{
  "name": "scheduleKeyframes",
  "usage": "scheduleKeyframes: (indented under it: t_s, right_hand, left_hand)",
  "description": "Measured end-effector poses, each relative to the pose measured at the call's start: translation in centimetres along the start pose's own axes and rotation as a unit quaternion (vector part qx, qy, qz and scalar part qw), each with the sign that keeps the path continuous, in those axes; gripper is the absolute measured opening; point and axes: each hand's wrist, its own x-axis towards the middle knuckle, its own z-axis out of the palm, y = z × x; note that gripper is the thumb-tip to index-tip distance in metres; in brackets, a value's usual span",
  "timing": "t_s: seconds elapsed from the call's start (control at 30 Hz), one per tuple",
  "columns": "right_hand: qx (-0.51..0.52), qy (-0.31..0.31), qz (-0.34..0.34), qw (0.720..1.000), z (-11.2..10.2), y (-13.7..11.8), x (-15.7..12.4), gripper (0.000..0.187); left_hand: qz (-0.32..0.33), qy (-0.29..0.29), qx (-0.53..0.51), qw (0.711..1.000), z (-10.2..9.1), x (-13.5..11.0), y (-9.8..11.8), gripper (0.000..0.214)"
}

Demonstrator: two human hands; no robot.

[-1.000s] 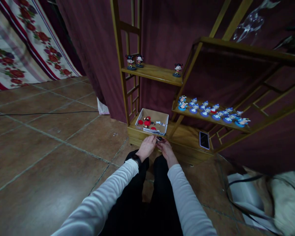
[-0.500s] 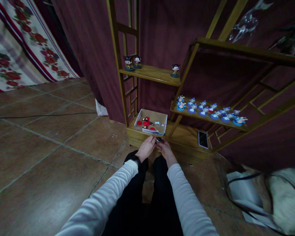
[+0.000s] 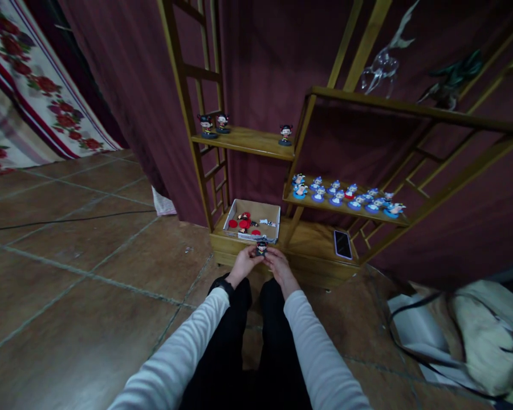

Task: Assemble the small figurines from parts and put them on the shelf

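Between my two hands is a small black-haired figurine (image 3: 261, 247), upright and facing me, on a dark base. My left hand (image 3: 244, 264) pinches it from the left, and my right hand (image 3: 279, 266) grips its right side. Just beyond them stands an open cardboard box (image 3: 273, 232) with red discs, small dark-and-red figurine pieces and a white piece inside. On the upper left shelf (image 3: 248, 141) are three similar figurines, two at the left end and one (image 3: 285, 134) at the right end.
Several blue-and-white figurines (image 3: 337, 197) line the middle right shelf. A phone (image 3: 342, 244) lies on the low wooden board. Higher up stand a clear glass ornament (image 3: 381, 70) and a dark green one (image 3: 448, 85). A pale bag (image 3: 481, 336) rests on the floor at right.
The figurine has been raised upright in my hands, so its front now shows. My head view has shifted slightly to the right and up.
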Motion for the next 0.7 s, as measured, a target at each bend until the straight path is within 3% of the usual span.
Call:
scheduleKeyframes:
  t_s: [0.17, 0.37, 0.7]
  right_hand:
    - [-0.008, 0.012, -0.004, 1.0, 0.0, 0.1, 0.2, 0.033]
    - [-0.006, -0.008, 0.029, 1.0, 0.5, -0.2, 0.0, 0.036]
    - [-0.005, -0.028, 0.032, 0.999, 1.0, -0.4, -0.3, 0.04]
  left_hand:
    - [-0.086, -0.004, -0.161, 0.983, -0.2, 0.2, -0.4, 0.028]
    - [-0.167, 0.051, -0.242, 0.955, -0.7, 1.0, -1.0, 0.022]
    - [-0.171, 0.058, -0.272, 0.945, -0.8, 0.8, -0.8, 0.021]
